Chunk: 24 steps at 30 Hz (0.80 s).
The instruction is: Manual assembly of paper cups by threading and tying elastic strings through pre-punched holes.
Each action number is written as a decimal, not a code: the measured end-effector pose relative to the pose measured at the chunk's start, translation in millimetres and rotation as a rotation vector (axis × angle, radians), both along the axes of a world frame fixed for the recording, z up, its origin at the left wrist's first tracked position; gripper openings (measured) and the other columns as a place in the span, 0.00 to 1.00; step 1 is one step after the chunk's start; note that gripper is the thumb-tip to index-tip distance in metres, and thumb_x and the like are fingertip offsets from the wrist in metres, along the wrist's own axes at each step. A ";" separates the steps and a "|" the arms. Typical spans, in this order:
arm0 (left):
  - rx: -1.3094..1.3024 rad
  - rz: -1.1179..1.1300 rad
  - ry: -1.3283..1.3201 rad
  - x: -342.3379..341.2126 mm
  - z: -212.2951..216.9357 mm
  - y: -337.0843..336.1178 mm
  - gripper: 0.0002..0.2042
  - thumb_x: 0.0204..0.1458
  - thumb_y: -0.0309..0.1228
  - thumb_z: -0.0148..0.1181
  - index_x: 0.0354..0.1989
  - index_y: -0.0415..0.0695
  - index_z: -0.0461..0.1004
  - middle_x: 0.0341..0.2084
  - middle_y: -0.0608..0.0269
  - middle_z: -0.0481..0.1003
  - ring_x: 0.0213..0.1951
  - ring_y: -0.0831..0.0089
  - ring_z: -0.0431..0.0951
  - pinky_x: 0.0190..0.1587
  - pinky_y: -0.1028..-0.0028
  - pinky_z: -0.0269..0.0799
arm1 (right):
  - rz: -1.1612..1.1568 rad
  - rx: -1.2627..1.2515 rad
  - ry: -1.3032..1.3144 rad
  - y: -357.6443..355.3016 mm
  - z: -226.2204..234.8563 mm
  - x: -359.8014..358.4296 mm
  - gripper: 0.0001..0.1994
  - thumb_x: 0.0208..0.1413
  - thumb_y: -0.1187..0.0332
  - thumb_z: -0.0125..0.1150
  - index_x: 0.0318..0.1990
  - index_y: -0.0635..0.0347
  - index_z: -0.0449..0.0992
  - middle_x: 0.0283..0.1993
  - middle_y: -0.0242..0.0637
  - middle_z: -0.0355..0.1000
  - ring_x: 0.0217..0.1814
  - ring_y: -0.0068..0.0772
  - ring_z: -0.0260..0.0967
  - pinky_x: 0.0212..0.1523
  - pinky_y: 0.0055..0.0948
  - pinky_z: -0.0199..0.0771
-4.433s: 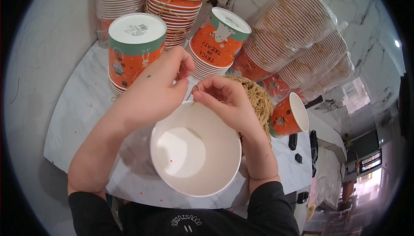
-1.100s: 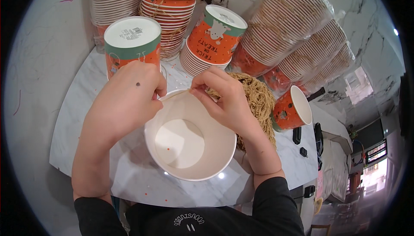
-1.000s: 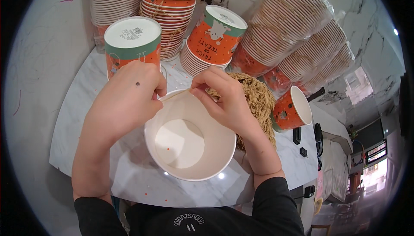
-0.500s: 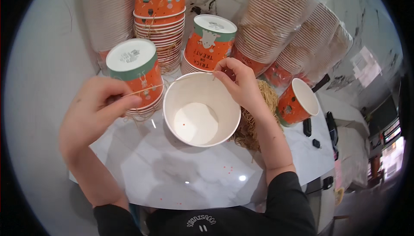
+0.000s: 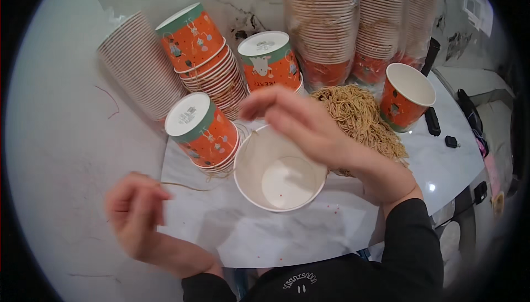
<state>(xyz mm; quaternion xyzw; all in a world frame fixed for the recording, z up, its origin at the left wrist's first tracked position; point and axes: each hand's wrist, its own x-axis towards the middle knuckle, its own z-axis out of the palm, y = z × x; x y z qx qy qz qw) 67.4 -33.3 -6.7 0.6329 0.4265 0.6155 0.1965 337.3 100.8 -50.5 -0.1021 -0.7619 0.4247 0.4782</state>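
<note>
Nearest, the left hand (image 5: 135, 208), blurred, curls its fingers around a thin cord (image 5: 190, 186) that trails rightward toward the bucket (image 5: 251, 172). White inside, the bucket stands mouth-up on the marbled table (image 5: 243, 238), a cord knot (image 5: 253, 134) at its far rim. Over that rim hangs the right hand (image 5: 303, 125), also blurred, thumb and fingers parted, gripping nothing visible. Just beyond lies a twine heap (image 5: 361, 120), between an upturned orange stack (image 5: 207, 133) and an upright cup (image 5: 406, 100); farther back rise wrapped stacks (image 5: 326, 20).
</note>
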 end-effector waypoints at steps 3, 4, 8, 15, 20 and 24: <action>-0.341 -0.061 0.118 66.5 7.1 3.5 0.05 0.52 0.21 0.58 0.26 0.34 0.78 0.18 0.67 0.73 0.19 0.84 0.65 0.23 0.82 0.55 | 0.178 0.076 -0.006 -41.5 -6.8 -10.4 0.22 0.71 0.62 0.50 0.66 0.66 0.60 0.58 0.47 0.70 0.58 0.38 0.72 0.60 0.36 0.70; -0.404 -0.150 0.142 69.7 4.0 6.7 0.05 0.54 0.21 0.58 0.28 0.35 0.78 0.18 0.69 0.73 0.20 0.84 0.65 0.24 0.82 0.55 | 0.166 0.082 -0.045 -53.7 -0.9 -9.6 0.22 0.71 0.61 0.51 0.64 0.66 0.61 0.56 0.50 0.70 0.58 0.42 0.72 0.59 0.39 0.70; -0.468 -0.265 0.294 62.2 -4.4 23.3 0.04 0.59 0.21 0.58 0.32 0.34 0.77 0.19 0.72 0.70 0.24 0.87 0.65 0.27 0.81 0.58 | 0.146 -0.073 -0.201 -53.0 7.8 -2.2 0.20 0.67 0.63 0.59 0.59 0.66 0.66 0.44 0.43 0.75 0.41 0.34 0.75 0.43 0.32 0.74; -0.444 -0.173 0.146 52.1 6.8 14.4 0.10 0.60 0.26 0.56 0.29 0.33 0.78 0.20 0.70 0.71 0.22 0.85 0.63 0.26 0.81 0.55 | -0.094 0.059 -0.177 -34.2 27.9 23.7 0.10 0.57 0.65 0.69 0.36 0.63 0.81 0.30 0.31 0.75 0.33 0.21 0.68 0.35 0.24 0.69; -0.408 -0.146 0.140 53.1 7.2 13.8 0.11 0.62 0.26 0.55 0.30 0.33 0.78 0.20 0.69 0.72 0.22 0.86 0.63 0.26 0.82 0.55 | -0.318 0.212 -0.236 -11.9 27.0 51.0 0.07 0.57 0.70 0.68 0.35 0.65 0.80 0.32 0.31 0.75 0.37 0.22 0.70 0.40 0.24 0.70; -0.468 -0.229 0.200 57.3 -4.4 27.1 0.05 0.60 0.24 0.59 0.38 0.37 0.80 0.27 0.66 0.77 0.24 0.87 0.66 0.26 0.84 0.58 | -0.132 0.081 -0.245 -19.0 25.5 46.5 0.06 0.59 0.72 0.67 0.36 0.67 0.78 0.35 0.33 0.73 0.40 0.23 0.70 0.44 0.26 0.70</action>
